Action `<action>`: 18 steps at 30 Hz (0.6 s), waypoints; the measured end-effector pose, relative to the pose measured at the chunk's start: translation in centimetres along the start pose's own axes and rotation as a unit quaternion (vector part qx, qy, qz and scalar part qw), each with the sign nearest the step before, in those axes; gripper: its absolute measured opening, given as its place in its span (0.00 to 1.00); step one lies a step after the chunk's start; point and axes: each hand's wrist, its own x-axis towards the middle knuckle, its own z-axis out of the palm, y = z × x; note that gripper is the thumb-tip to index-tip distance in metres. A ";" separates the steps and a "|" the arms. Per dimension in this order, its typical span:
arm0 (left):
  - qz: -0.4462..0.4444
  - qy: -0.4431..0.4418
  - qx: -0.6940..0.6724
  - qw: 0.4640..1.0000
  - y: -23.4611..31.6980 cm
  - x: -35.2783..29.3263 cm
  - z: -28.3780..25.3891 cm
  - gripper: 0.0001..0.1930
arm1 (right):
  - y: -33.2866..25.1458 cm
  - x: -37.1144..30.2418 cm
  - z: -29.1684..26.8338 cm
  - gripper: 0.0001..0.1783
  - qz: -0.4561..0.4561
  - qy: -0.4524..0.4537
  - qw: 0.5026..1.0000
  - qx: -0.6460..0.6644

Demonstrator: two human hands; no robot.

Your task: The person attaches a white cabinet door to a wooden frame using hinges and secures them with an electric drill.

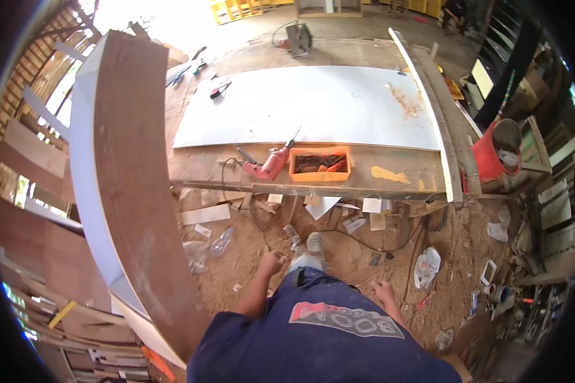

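Observation:
My left hand (273, 262) hangs low beside my leg, its fingers curled in and nothing seen in it. My right hand (383, 291) hangs at my other side, fingers loosely bent and a little apart, holding nothing visible. Both are away from the workbench (204, 167) ahead. On its near edge lies a red power drill (269, 165) with a long bit, beside an orange tray (319, 177) of dark screws or small hardware. Behind them a large white panel (300, 102) lies flat, with a small black and red tool (220, 90), perhaps a tape measure, on it.
A tall curved brown panel (131, 159) stands close on my left. A long white-edged strip (428, 115) runs along the bench's right end, near a red bucket (490, 153). Plastic bags (427, 267), offcuts and a cable (358, 242) litter the sawdust-covered floor.

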 end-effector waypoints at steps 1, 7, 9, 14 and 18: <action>-0.001 0.036 -0.021 0.999 -0.1 0.8 -0.5 0.16 | -2.5 1.7 0.0 0.21 -0.073 0.022 0.995 -0.066; 0.046 0.071 -0.083 0.993 2.5 5.3 -3.2 0.12 | -28.2 5.6 2.1 0.29 -0.206 -0.050 0.974 0.074; 0.076 0.040 -0.083 0.993 5.6 8.4 -4.1 0.11 | -34.4 8.1 2.3 0.38 -0.233 0.035 0.972 -0.006; 0.191 0.139 -0.177 0.955 12.7 13.7 -6.5 0.13 | -45.0 12.6 5.0 0.41 -0.153 0.115 0.958 -0.213; 0.138 0.183 -0.303 0.925 14.9 19.2 -8.9 0.19 | -46.6 15.4 5.5 0.37 -0.081 0.110 0.976 -0.172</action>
